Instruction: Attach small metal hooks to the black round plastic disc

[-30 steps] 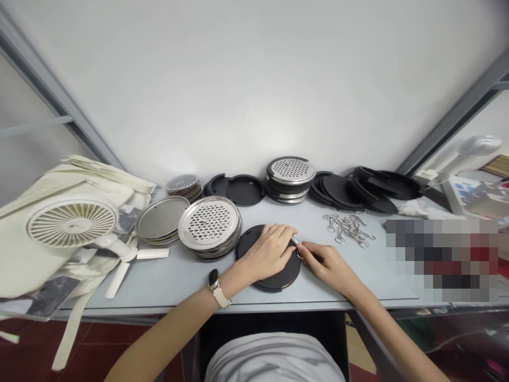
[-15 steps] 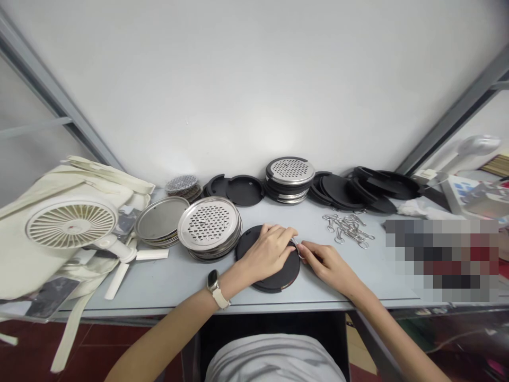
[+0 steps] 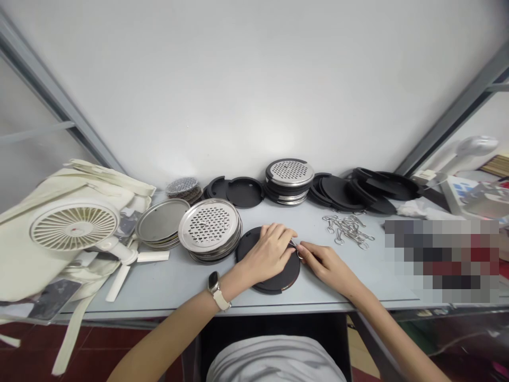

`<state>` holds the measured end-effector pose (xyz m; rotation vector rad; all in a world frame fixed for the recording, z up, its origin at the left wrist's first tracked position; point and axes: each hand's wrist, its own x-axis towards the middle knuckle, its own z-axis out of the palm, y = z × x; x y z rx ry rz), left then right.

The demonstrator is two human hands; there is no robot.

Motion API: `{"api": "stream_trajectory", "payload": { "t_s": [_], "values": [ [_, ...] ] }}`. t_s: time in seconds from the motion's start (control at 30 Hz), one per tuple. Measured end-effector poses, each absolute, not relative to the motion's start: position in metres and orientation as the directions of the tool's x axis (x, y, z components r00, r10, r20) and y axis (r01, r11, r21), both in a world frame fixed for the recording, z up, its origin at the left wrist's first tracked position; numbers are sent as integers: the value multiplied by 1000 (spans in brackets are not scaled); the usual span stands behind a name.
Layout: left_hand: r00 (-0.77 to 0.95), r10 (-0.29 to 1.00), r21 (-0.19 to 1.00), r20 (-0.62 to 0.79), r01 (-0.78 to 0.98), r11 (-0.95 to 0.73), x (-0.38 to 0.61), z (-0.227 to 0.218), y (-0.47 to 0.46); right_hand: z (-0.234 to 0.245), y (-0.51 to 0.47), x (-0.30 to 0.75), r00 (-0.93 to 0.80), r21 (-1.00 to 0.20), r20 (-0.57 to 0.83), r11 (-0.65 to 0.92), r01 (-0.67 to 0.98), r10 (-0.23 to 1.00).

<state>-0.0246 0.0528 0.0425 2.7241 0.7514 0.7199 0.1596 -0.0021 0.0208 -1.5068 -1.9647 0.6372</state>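
Note:
A black round plate [image 3: 274,279] lies on the table in front of me. My left hand [image 3: 268,252] is spread over its top, with fingers curled at the plate's right edge. There a small metal wire hook with a ring [image 3: 300,255] shows between the two hands. My right hand [image 3: 323,265] pinches that hook between thumb and forefinger; its far end is hidden by my left fingers. Several similar wire hooks [image 3: 349,228] lie in a loose pile beyond my right hand. Left of the plate stands a stack of perforated metal grater discs [image 3: 210,225].
Plain metal discs [image 3: 163,220] and a white fan [image 3: 75,225] are at left. Along the wall are coarse mesh discs [image 3: 182,185], black round holders [image 3: 244,192], a stack of holders with grater discs [image 3: 292,174] and more black parts [image 3: 342,191]. A pixelated patch covers the right side.
Both hands stay nearly in place at the plate's right edge. The hook between them has shifted slightly, with less of its shaft showing. The view has tilted a little.

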Motion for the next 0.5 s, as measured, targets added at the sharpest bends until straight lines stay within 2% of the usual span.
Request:
{"api": "stream_trajectory", "payload": {
  "t_s": [0.5],
  "values": [
    [752, 535, 381, 384, 399, -834, -24, 42, 54, 18, -1, 159, -182, -665, 169, 249, 705, 969]
  ]
}}
